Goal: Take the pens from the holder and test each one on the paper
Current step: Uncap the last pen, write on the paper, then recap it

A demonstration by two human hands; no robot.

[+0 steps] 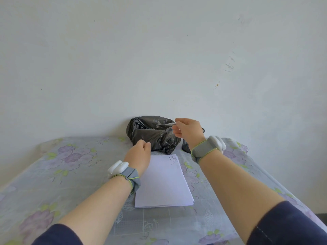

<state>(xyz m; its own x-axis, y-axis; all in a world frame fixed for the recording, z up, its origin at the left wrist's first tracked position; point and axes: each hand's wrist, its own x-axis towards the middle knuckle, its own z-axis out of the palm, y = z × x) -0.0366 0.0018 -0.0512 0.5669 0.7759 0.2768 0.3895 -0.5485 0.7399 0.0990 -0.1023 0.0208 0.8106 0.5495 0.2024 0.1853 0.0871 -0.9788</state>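
My right hand [188,131] pinches a clear pen [166,124] and holds it level over the open mouth of a bin lined with a black plastic bag [155,137]. A black mesh pen holder [185,146] peeks out behind my right wrist, mostly hidden. A small stack of white paper [164,183] lies on the table in front of the bin, with several short dark pen strokes [173,159] near its far right corner. My left hand [139,154] rests as a loose fist at the paper's far left corner, and nothing is visible in it.
The table wears a grey cloth with purple flowers [70,158] and stands against a plain pale wall [159,59]. Both wrists carry grey straps with white devices. The table's right edge falls away near the lower right.
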